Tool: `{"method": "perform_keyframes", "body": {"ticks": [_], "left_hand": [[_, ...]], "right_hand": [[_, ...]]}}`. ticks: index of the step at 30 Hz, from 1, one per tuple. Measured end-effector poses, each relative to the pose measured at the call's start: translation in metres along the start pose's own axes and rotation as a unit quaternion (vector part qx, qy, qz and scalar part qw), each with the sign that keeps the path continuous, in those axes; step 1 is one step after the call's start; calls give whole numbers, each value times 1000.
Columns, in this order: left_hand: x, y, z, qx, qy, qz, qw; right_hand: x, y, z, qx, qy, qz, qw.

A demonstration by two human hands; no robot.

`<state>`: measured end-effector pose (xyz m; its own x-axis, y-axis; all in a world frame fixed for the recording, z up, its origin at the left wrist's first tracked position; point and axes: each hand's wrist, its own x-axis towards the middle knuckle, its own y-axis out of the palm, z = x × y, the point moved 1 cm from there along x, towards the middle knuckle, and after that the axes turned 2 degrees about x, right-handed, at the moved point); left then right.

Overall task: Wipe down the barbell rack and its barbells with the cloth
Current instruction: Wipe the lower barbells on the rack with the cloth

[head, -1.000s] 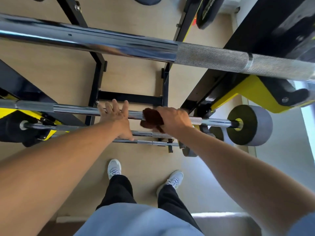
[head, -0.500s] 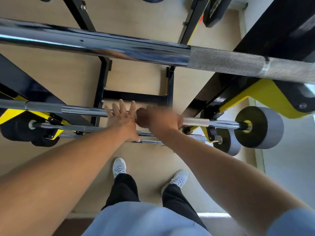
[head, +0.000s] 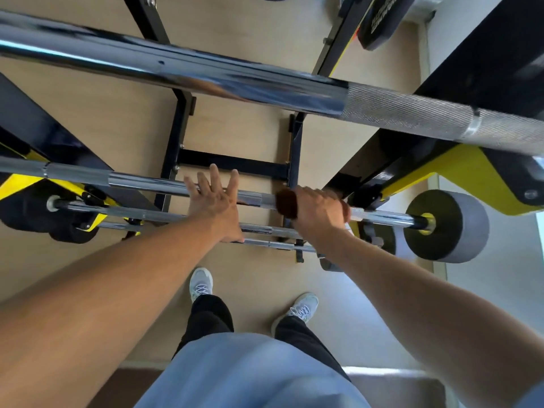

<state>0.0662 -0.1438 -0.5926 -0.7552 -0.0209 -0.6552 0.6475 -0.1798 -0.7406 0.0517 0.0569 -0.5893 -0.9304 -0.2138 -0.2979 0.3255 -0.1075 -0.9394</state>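
The right hand (head: 319,212) holds the dark brown cloth (head: 287,204) wrapped round the thin shiny middle barbell (head: 147,182), the left hand (head: 216,201) lies flat and open on it, so the black and yellow rack (head: 235,164), the thick near barbell (head: 206,75) and the low bars probably still need wiping.

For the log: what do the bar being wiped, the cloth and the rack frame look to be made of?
Bar: chromed steel, by its mirror-like reflections, with a duller knurled stretch.
Cloth in the right hand: dark brown fabric, soft and matte; weave too blurred to tell.
Rack frame: metal tubing, glossy black paint with yellow parts.
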Motion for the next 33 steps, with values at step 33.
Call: {"method": "perform_keyframes", "body": {"ticks": [33], "left_hand": [[-1, -2, 2, -9, 6, 26, 1000]], "right_hand": [[-20, -12, -64, -28, -5, -11, 1000]]}}
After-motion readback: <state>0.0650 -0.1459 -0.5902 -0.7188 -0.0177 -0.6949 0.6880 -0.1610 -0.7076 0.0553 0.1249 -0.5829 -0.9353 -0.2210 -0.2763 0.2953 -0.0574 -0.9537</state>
